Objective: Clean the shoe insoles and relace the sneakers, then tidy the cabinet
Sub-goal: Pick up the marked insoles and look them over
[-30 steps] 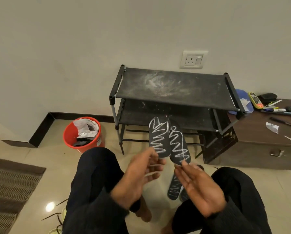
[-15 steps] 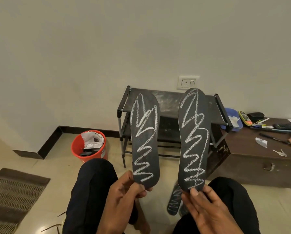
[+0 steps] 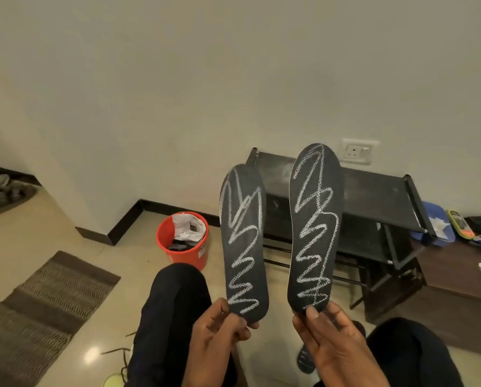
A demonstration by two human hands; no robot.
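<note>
Insoles: two held upright, left insole (image 3: 245, 244) and right insole (image 3: 314, 227), apart; a third insole (image 3: 306, 358) on the floor at 6 o'clock.
Hands: left hand (image 3: 217, 339) and right hand (image 3: 334, 342), fingers pinching the heels.
Room: bucket (image 3: 182, 238) at 9 o'clock, rack (image 3: 373, 196) behind.

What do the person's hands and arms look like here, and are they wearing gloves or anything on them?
No gloves: the left hand and the right hand are both bare, and no rings, watch or bands show on the fingers or wrists in view. The forearms run out of the bottom of the picture, so any sleeves cannot be seen. Dark trousers cover the knees on either side of the hands.
</note>
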